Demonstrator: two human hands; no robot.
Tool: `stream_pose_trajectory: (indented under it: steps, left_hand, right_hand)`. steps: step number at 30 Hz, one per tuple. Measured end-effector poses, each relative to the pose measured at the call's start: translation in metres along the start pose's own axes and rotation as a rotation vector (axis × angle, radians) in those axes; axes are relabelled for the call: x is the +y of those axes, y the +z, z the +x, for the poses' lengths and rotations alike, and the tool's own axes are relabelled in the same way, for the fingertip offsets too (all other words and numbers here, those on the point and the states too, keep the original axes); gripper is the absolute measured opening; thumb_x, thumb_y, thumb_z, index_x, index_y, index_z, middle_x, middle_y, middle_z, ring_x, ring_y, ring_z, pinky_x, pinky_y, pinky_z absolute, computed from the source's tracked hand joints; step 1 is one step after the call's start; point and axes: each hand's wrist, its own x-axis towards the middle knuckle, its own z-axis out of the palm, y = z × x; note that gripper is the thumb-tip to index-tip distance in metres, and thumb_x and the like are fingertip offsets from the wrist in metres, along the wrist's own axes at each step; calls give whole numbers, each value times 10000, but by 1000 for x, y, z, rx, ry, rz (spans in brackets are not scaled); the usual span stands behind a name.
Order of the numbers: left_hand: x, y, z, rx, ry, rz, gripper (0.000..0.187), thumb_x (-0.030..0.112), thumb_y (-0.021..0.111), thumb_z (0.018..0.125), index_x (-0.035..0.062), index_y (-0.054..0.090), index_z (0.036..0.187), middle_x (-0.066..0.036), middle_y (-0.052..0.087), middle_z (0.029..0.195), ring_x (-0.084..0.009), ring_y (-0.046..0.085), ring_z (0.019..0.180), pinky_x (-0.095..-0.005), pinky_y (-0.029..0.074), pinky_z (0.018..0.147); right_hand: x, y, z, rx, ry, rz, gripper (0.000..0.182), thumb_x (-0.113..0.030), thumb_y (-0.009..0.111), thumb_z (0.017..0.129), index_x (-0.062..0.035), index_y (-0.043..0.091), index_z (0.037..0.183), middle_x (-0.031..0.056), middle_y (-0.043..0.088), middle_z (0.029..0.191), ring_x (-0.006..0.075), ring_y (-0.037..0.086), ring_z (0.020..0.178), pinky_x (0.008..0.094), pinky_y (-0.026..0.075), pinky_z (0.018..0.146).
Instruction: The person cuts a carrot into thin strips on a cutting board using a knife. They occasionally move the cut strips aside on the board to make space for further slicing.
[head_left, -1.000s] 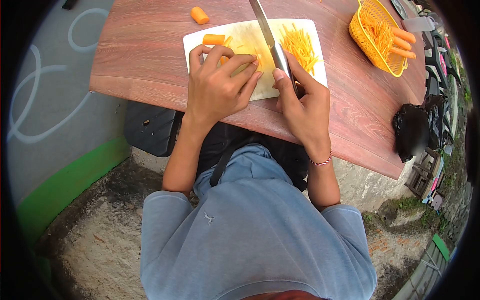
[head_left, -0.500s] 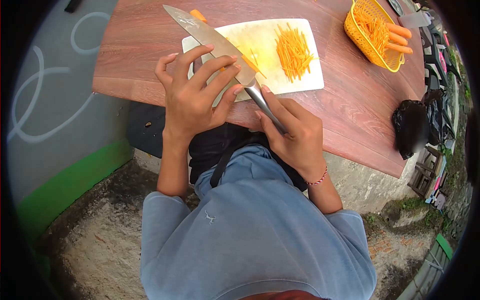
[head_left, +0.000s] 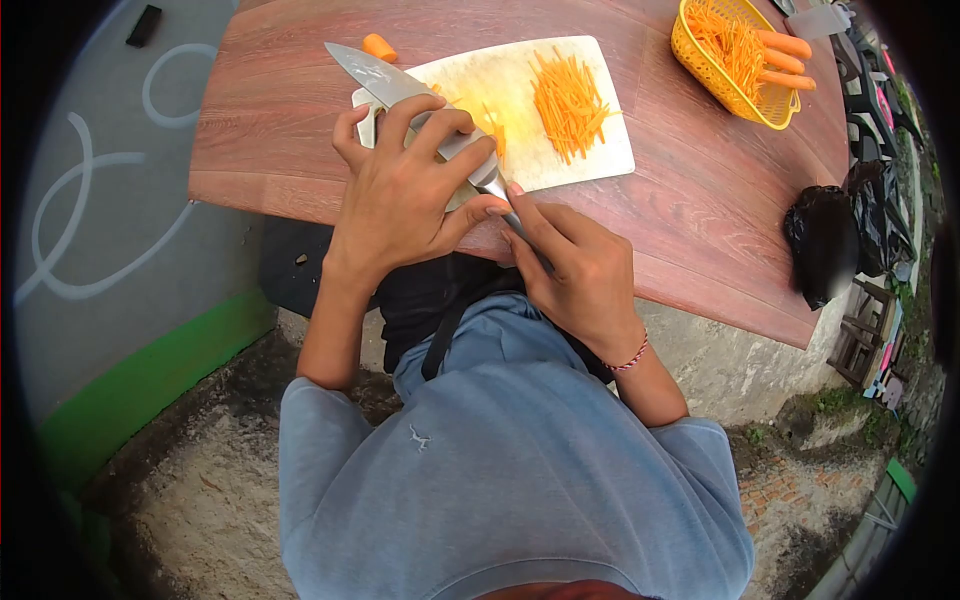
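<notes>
My right hand (head_left: 585,275) is wrapped round the handle of a large kitchen knife (head_left: 385,80), whose blade points up and to the left. Over the blade, my left hand (head_left: 405,200) has its fingers apart and bent, with the fingertips against the metal and the thumb near the handle. Beneath them lies a white cutting board (head_left: 615,150). It carries a pile of carrot strips (head_left: 570,105) on the right and a few carrot slices (head_left: 493,130) close to the blade. Beyond the knife tip, a carrot piece (head_left: 379,47) rests on the table.
A yellow basket (head_left: 715,75) of shredded carrot and several whole carrots (head_left: 787,62) stands at the back right of the wooden table (head_left: 690,220). Black plastic bags (head_left: 820,240) hang at its right edge. A painted grey wall (head_left: 110,220) is on the left.
My left fingers have come down onto the blade and bent more. The knife has tipped lower and flatter, uncovering more of the carrot piece behind it. The camera view has shifted slightly.
</notes>
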Motion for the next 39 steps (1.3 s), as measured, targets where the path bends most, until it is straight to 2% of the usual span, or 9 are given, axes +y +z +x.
stream_pose_trajectory:
  steps: [8, 10, 24, 27, 29, 31, 32, 34, 39]
  left_hand:
    - [5, 7, 1, -49, -45, -22, 595, 717, 590, 956, 221, 790, 1216, -40, 623, 1298, -274, 480, 1366, -663, 185, 1092]
    - [4, 5, 1, -22, -37, -52, 597, 720, 603, 947, 214, 795, 1199, -35, 629, 1302, -275, 484, 1372, -663, 183, 1094]
    - [8, 4, 8, 12, 5, -109, 597, 726, 633, 924, 208, 819, 1157, -3, 660, 1339, -283, 519, 1384, -692, 144, 1118]
    - [6, -4, 7, 121, -22, -112, 504, 648, 677, 938, 214, 820, 1149, 14, 676, 1323, -270, 533, 1372, -664, 160, 1131]
    - [2, -6, 3, 266, -65, -76, 307, 469, 784, 921, 199, 809, 1066, 30, 715, 1236, -254, 576, 1321, -596, 204, 1145]
    - [-6, -4, -3, 323, -82, -87, 225, 375, 819, 893, 185, 790, 1008, 33, 727, 1180, -249, 600, 1284, -562, 231, 1141]
    - [-9, -3, -5, 379, -92, -100, 164, 282, 855, 865, 170, 771, 950, 35, 739, 1123, -244, 624, 1246, -529, 257, 1136]
    - [-11, -3, -9, 408, -125, -146, 151, 246, 855, 856, 156, 746, 911, 32, 739, 1092, -248, 635, 1223, -514, 276, 1127]
    - [-10, -3, -12, 474, -157, -220, 184, 221, 860, 841, 120, 707, 846, 6, 736, 1028, -278, 659, 1162, -482, 361, 1070]
  right_hand:
    - [-11, 0, -2, -57, 39, 32, 403, -66, 836, 862, -95, 768, 1259, 103, 767, 994, 282, 748, 799, 385, 586, 666]
    - [-6, 6, -3, -3, -26, 16, 502, -110, 795, 876, -108, 721, 1373, 56, 711, 926, 237, 708, 727, 378, 563, 613]
    - [-8, 5, -5, -9, 0, 111, 484, -119, 791, 915, -75, 704, 1388, 85, 725, 934, 258, 722, 731, 383, 573, 629]
    - [-10, -1, -8, -35, 88, 252, 460, -111, 765, 961, -19, 679, 1403, 135, 738, 938, 267, 737, 748, 367, 578, 641]
    - [-13, -9, -14, -40, 133, 347, 453, -107, 750, 985, 11, 662, 1413, 167, 744, 938, 269, 744, 758, 352, 577, 646]
    - [-17, -21, -22, -235, 454, 525, 453, -88, 679, 1055, 26, 610, 1488, 119, 773, 939, 128, 722, 724, 263, 573, 655]
    - [-21, -22, -23, -241, 454, 523, 453, -88, 679, 1055, 26, 610, 1488, 119, 773, 939, 128, 722, 724, 263, 573, 655]
    - [-26, -25, -25, -305, 638, 624, 460, -103, 600, 1106, 16, 551, 1548, 81, 757, 948, 88, 675, 692, 249, 568, 643]
    - [-27, -19, -25, -202, 714, 737, 464, -109, 605, 1106, 18, 544, 1548, 108, 731, 882, 120, 673, 609, 278, 552, 599]
